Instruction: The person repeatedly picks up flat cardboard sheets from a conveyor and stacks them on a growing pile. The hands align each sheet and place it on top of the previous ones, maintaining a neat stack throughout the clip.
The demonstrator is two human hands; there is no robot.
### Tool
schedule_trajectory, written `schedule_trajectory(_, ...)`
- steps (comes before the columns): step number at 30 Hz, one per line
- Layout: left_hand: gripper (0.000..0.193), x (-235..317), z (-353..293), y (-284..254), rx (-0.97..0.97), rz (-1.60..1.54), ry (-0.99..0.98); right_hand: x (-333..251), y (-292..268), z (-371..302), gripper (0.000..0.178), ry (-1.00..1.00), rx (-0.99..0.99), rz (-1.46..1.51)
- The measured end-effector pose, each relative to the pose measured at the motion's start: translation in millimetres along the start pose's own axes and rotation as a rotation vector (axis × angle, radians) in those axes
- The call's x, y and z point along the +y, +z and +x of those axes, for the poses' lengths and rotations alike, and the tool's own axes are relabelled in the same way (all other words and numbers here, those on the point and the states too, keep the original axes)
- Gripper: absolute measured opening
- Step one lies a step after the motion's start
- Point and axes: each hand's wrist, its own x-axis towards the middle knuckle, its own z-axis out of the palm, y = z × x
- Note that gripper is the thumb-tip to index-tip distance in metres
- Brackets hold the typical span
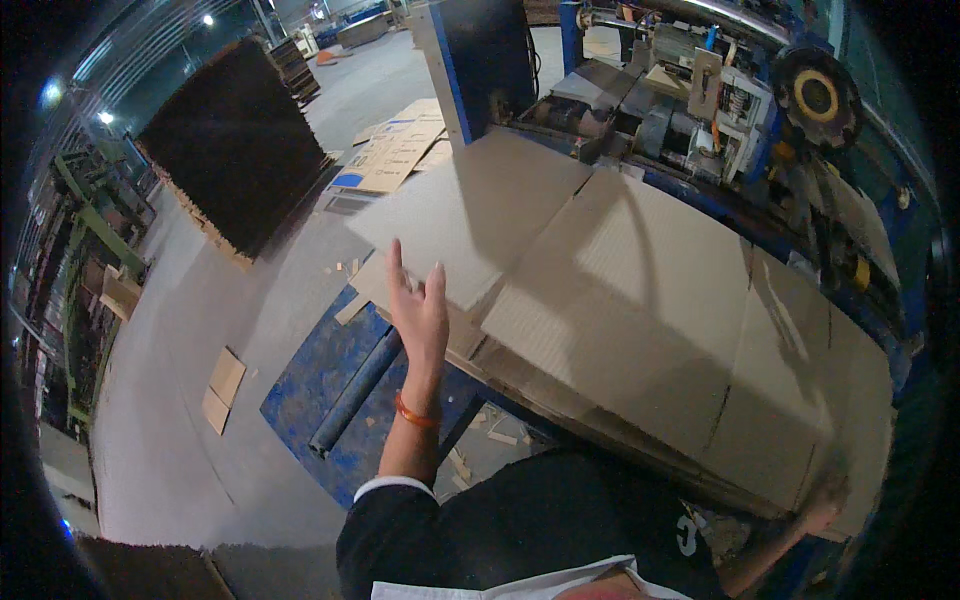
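Observation:
A large flat cardboard sheet (pixel 640 320) with crease lines and slots lies before me, on top of more sheets at its near edge. My left hand (pixel 418 305) is raised at the sheet's left end, with thumb and fingers apart and nothing in it. An orange band circles that wrist. At the far right, my right hand (pixel 826 503) is at the near right corner of the sheet. Motion blur and shadow smear its fingers, so I cannot tell whether it grips the edge.
Beyond the sheet stands a machine (pixel 690 110) with a dark wheel (pixel 816 96) and a blue post (pixel 488 70). A blue metal table (pixel 310 390) carries a dark roller (pixel 352 395) at left. Printed cardboard (pixel 395 150), a tall dark stack (pixel 235 150) and a cardboard scrap (pixel 224 390) lie beyond.

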Motion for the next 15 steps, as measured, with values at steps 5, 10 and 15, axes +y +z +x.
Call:
schedule_trajectory(5,0.067,11,55,42,0.206,-0.378,0.333,1,-7,16,0.051,0.541,0.335,0.404)
schedule_trajectory(10,0.041,-46,77,21,-0.087,-0.473,-0.404,-1,-24,57,0.051,0.776,0.083,1.342)
schedule_trajectory(15,0.013,-53,42,-13,-0.18,-0.314,-0.245,-5,-125,40,0.053,0.413,-0.056,1.529)
